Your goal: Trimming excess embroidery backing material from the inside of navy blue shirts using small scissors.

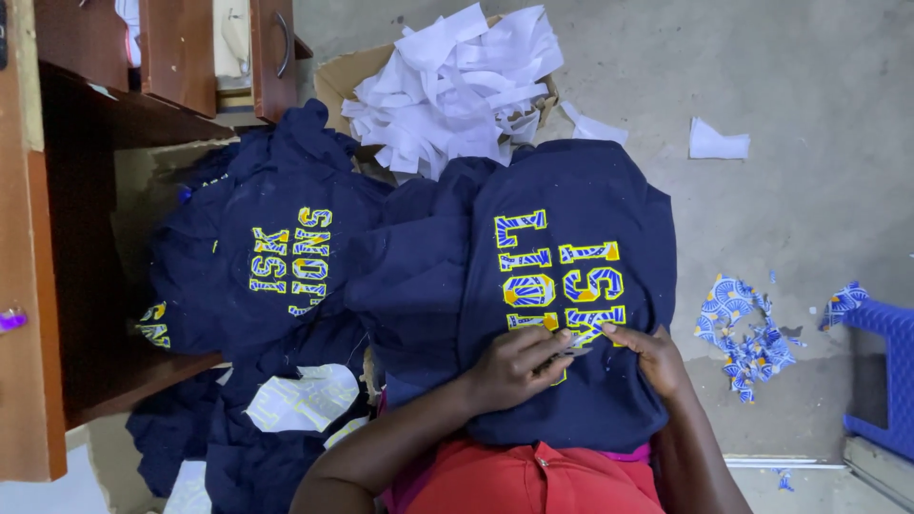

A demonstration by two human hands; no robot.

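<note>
- Navy shirt (581, 381) spread over the lap, its yellow-and-blue patterned letters (557, 276) facing up, just above the red garment (533, 481).
- Small scissors (571, 348) held at the lowest letters, near the edge of the applique.
- Left hand (519, 366) resting on the cloth, fingers (552, 341) curled and pressed together around the scissors, as far as visible; blades too small to judge as spread or closed.
- Right hand (657, 360) beside it, fingers pinching the fabric at the letter edge, holding it taut.
- Step in hand, by judgement: trimming spare cloth around the stitched letters.
- Next move calls for short, careful snips close to the stitching, without cutting the navy cloth beneath.
- Further out: a pile of navy shirts (267, 266) with the same letters to the left, beside the wooden desk (38, 286).
- Cardboard box of white paper strips (457, 81) above.
- Blue patterned scraps (743, 333) on the concrete floor (781, 76), near a blue plastic crate (881, 381).
</note>
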